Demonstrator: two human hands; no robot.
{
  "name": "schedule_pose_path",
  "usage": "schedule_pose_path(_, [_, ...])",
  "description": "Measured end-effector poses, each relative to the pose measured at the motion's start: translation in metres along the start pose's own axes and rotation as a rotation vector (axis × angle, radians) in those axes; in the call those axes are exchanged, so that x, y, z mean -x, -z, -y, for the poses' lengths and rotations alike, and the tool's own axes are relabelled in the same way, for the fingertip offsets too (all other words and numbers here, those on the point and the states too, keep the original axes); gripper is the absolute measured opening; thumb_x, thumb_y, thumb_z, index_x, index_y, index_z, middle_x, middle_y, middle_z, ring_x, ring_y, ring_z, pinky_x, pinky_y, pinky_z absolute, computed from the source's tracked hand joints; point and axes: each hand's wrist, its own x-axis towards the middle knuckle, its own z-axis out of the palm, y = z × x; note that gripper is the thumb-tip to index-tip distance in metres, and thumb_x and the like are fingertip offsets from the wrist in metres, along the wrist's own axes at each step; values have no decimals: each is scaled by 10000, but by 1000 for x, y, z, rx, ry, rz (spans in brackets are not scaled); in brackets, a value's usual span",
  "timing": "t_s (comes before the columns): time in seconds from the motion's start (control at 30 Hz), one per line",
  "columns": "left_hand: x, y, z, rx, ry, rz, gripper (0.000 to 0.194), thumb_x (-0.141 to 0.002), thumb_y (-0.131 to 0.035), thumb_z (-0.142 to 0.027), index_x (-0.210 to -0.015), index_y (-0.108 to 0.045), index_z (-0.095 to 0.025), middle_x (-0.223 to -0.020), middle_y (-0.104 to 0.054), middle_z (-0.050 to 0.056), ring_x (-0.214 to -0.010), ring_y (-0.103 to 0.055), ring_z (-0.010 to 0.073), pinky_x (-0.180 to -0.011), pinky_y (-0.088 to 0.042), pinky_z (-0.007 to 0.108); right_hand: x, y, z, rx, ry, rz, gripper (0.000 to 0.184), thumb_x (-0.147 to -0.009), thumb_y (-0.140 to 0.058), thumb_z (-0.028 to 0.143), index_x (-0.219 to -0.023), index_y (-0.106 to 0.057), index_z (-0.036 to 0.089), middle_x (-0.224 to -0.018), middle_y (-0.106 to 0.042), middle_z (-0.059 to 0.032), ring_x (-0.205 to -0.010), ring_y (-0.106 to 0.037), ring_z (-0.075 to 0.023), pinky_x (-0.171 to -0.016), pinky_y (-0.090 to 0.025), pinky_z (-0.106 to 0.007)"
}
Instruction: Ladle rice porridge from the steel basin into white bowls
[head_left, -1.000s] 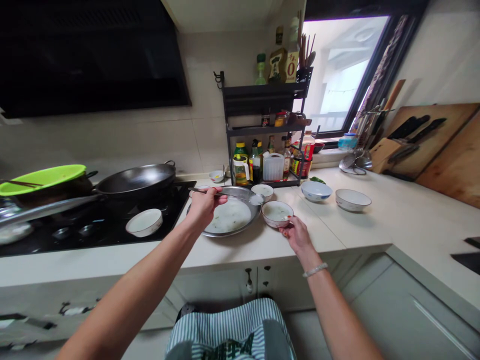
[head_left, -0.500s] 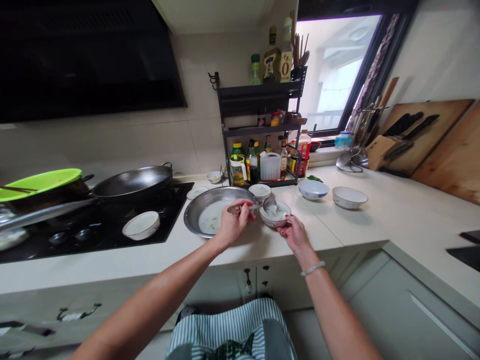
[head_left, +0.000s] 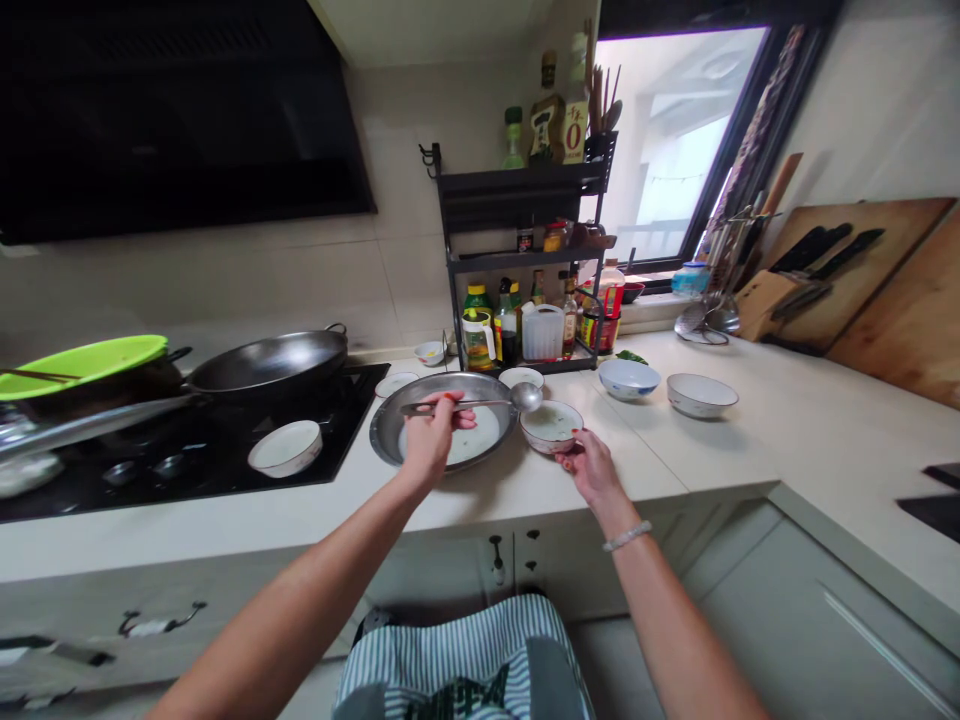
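My left hand (head_left: 437, 432) is closed round the handle of a metal ladle (head_left: 527, 398). The ladle's bowl-shaped end hangs over the right rim of a large steel basin (head_left: 384, 432), which holds a milky white soup (head_left: 480, 436) with small bits in it. Beside the basin stands a small patterned bowl (head_left: 551, 425), full of the same pale liquid. Its right edge is pinched between the thumb and fingers of my right hand (head_left: 589, 463). Behind these sits another filled bowl (head_left: 522, 377), and one more filled bowl (head_left: 395, 383) lies left behind the basin.
A filled bowl (head_left: 286, 449) stands on the black hob (head_left: 217, 440), near a wok (head_left: 270, 362) and a green strainer (head_left: 112, 360). Right on the counter are a blue-white bowl (head_left: 628, 380) and a white bowl (head_left: 702, 395). A black rack (head_left: 525, 262) holds bottles behind.
My left hand carried the ladle right from the basin, tipped it into the held bowl, then drew back left over the basin. The bowl looks fuller. My right hand kept its hold.
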Motion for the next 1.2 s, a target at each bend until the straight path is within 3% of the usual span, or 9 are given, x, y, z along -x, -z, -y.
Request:
schedule_pose_path(0.07, [-11, 14, -2, 54, 49, -122, 175, -737, -624, -277, -796, -636, -113, -558, -659, 25, -503, -662, 154, -553, -564, 265, 0, 0, 0, 4, -5, -1, 296, -587, -750, 350, -768, -557, 219, -579, -611, 10, -423, -515, -120, -355, -322, -207])
schedule_pose_path(0.13, [-18, 31, -4, 30, 40, -159, 190, -714, -630, -274, -795, -639, -103, -556, -661, 22, -486, -655, 148, -541, -567, 265, -1, 1, 0, 8, -7, 1, 292, -590, -742, 344, -782, -563, 217, -578, -615, 7, -425, -523, -125, -356, -323, -207])
schedule_pose_path(0.27, [-18, 66, -4, -156, -11, -109, 242, -720, -640, -325, -806, -648, -98, -552, -666, 31, -486, -667, 176, -517, -573, 283, -2, 2, -2, 21, -5, 8, 278, -605, -725, 336, -803, -578, 209, -600, -633, -7, -433, -529, -123, -359, -322, -203])
schedule_pose_path(0.4, [-10, 86, -2, -380, -45, -20, 279, -750, -630, -382, -821, -661, -113, -532, -671, 47, -463, -665, 189, -454, -540, 258, -2, 2, -3, 21, 1, 11, 263, -609, -724, 334, -792, -585, 207, -608, -636, -5, -436, -526, -118, -362, -329, -206])
schedule_pose_path(0.5, [-4, 89, 0, -448, -40, 30, 287, -754, -628, -401, -815, -663, -122, -528, -674, 56, -453, -663, 192, -429, -523, 246, -2, 2, -2, 20, 3, 17, 265, -610, -729, 332, -796, -585, 210, -618, -638, -2, -443, -525, -119, -362, -336, -211])
schedule_pose_path(0.63, [-3, 90, 7, -369, 33, 35, 284, -748, -623, -391, -828, -653, -121, -537, -675, 55, -464, -666, 201, -454, -557, 285, -1, 2, -1, 31, -9, 7, 278, -615, -726, 328, -815, -574, 211, -617, -637, -8, -445, -534, -126, -366, -333, -207])
schedule_pose_path(0.87, [-18, 99, 15, -209, 78, -167, 145, -717, -598, -253, -770, -647, -126, -513, -651, 27, -448, -644, 172, -469, -555, 269, -1, 0, -1, 26, -3, -1, 276, -607, -717, 319, -809, -566, 207, -612, -633, -7, -424, -524, -119, -362, -324, -204])
schedule_pose_path(1.07, [-20, 91, -4, -113, 170, -312, 80, -707, -557, -140, -661, -617, -117, -576, -649, 39, -459, -631, 143, -467, -547, 246, 0, 0, 1, 15, -7, -4, 295, -588, -735, 334, -797, -568, 211, -596, -623, 2, -422, -525, -121, -355, -327, -211])
schedule_pose_path(1.2, [-19, 87, -14, -72, 217, -330, 79, -700, -561, -106, -642, -614, -102, -633, -659, 50, -460, -626, 129, -460, -546, 237, 0, 0, 0, 22, 0, 9, 291, -603, -730, 334, -811, -567, 211, -619, -637, -8, -426, -524, -122, -358, -333, -212])
